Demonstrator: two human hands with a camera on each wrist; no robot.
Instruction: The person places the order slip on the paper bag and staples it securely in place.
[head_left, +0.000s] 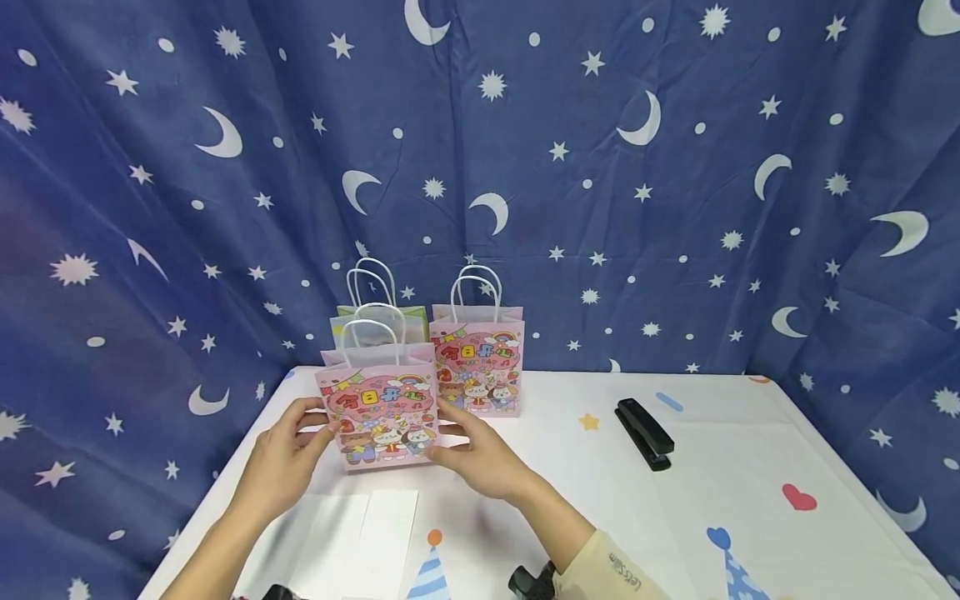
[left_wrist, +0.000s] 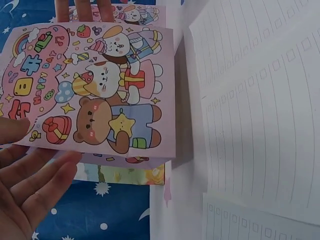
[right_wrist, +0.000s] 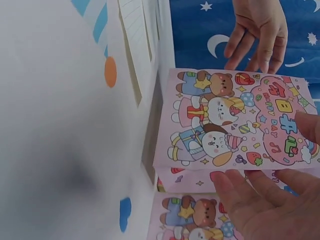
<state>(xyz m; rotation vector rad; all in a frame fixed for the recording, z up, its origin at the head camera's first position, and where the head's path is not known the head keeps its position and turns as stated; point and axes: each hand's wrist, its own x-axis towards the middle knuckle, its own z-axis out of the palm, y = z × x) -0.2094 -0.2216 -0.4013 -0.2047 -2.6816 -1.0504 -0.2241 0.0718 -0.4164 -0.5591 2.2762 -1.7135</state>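
Note:
A pink paper gift bag (head_left: 382,417) with cartoon animals and white handles stands upright between both hands, in front of a green-topped bag (head_left: 418,313). My left hand (head_left: 281,462) holds its left side, thumb at the front edge and fingers along the side. On the opposite side my right hand (head_left: 483,458) grips it, thumb over the front and fingers on the side panel. The right wrist view shows the right thumb (right_wrist: 307,126) near the printed lettering. A second pink bag (head_left: 480,367) stands just behind to the right.
Lined paper sheets (left_wrist: 250,110) lie on the white table in front of the bags. A black stapler (head_left: 643,433) rests to the right. Behind the table hangs a blue curtain (head_left: 562,208) with moons and stars.

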